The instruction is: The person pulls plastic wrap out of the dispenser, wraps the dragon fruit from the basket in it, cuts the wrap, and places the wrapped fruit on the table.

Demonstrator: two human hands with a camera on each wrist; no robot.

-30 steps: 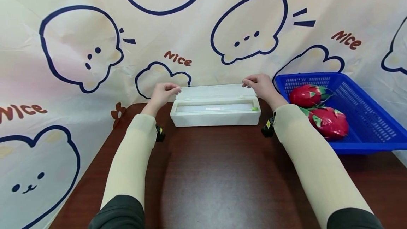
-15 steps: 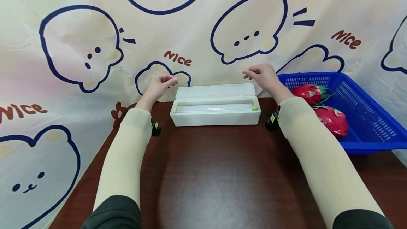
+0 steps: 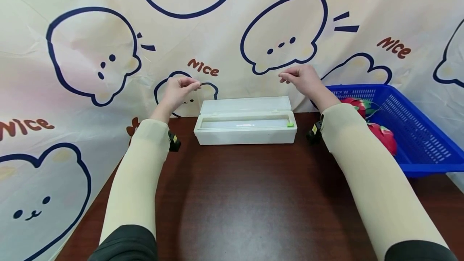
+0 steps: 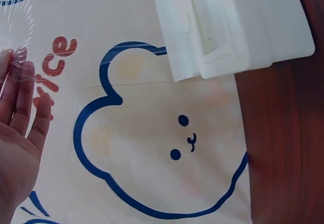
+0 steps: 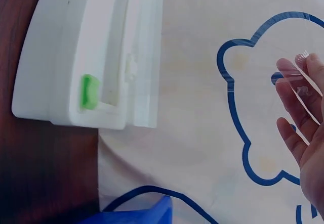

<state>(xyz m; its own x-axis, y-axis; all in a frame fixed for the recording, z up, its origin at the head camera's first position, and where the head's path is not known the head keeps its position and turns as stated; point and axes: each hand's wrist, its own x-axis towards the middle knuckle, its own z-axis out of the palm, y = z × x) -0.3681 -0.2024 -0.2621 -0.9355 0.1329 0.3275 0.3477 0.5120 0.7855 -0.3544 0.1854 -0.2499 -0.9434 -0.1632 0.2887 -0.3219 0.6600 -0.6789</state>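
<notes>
A white cling film dispenser (image 3: 246, 136) stands at the back of the table, its lid (image 3: 246, 104) raised and a green slider (image 3: 290, 124) at its right end. Above and left of it, my left hand (image 3: 178, 92) pinches a corner of clear cling film (image 4: 16, 24) between thumb and fingers. My right hand (image 3: 303, 79) pinches the film's other corner above and right of the box; a crinkled bit of film (image 5: 302, 91) shows at its fingers in the right wrist view. Between the hands the sheet is too transparent to make out in the head view.
At the right a blue basket (image 3: 424, 168) holds a red dragon fruit (image 3: 385, 139) and a second dragon fruit (image 3: 360, 106), both partly behind the right sleeve. A cartoon-printed cloth (image 3: 232, 43) hangs behind the brown table (image 3: 239, 196).
Both hands have risen from beside the dispenser's lid and drawn slightly apart, still pinching the film. The dispenser and basket have stayed in place.
</notes>
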